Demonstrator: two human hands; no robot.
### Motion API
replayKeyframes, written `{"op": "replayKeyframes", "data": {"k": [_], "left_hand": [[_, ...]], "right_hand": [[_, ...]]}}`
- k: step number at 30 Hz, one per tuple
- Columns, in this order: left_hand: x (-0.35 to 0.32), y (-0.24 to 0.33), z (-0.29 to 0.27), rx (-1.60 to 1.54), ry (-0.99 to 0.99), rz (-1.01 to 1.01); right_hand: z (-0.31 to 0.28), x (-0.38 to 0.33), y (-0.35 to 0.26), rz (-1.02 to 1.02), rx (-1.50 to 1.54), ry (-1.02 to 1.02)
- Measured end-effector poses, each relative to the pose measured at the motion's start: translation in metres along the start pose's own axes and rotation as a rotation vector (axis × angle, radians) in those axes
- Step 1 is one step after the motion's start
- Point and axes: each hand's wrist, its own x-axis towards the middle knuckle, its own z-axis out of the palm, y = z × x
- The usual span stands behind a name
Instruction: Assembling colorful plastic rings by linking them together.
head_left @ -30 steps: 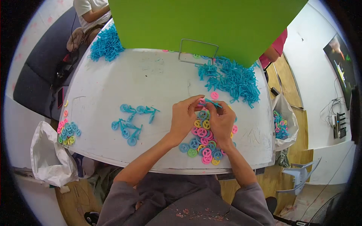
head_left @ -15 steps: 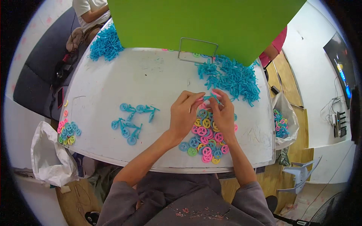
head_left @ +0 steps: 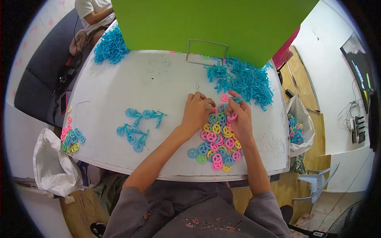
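Observation:
My right hand [head_left: 241, 119] is closed around a small blue plastic toy bicycle frame [head_left: 237, 100]. A pink toy wheel [head_left: 233, 116] shows at its fingers; whether it is fixed to the frame is hidden. Another pink wheel [head_left: 224, 97] is close to the fingertips. My left hand [head_left: 194, 113] reaches to the upper left edge of a loose pile of toy wheels [head_left: 216, 129] in pink, blue, yellow and green. Its fingers are bent, with a pink wheel [head_left: 214, 110] at the tips. Several blue bicycle pieces with blue wheels [head_left: 137, 130] lie left of my hands.
Blue frames are heaped at the far right [head_left: 250, 81] and far left [head_left: 112, 47]. A green board [head_left: 210, 27] stands across the back, a wire stand [head_left: 207, 51] before it. More wheels [head_left: 72, 139] lie at the left edge. White sacks [head_left: 53, 162] flank the table. Other people sit beyond.
My hands have moved apart. The right has drawn right with the blue frame; the left has lowered slightly to the wheel pile, away from the frame.

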Motion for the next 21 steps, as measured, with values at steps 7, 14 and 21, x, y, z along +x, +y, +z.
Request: {"op": "replayKeyframes", "data": {"k": [7,14,21], "left_hand": [[0.006,0.002,-0.021,-0.39,-0.034,-0.255],[0.01,0.016,-0.049,-0.854,-0.091,-0.409],[0.005,0.018,-0.042,-0.99,-0.091,-0.42]], "right_hand": [[0.003,-0.004,-0.002,0.012,-0.429,-0.05],[0.002,-0.003,0.007,-0.065,-0.613,-0.039],[0.012,-0.009,0.0,-0.042,-0.656,-0.095]]}}
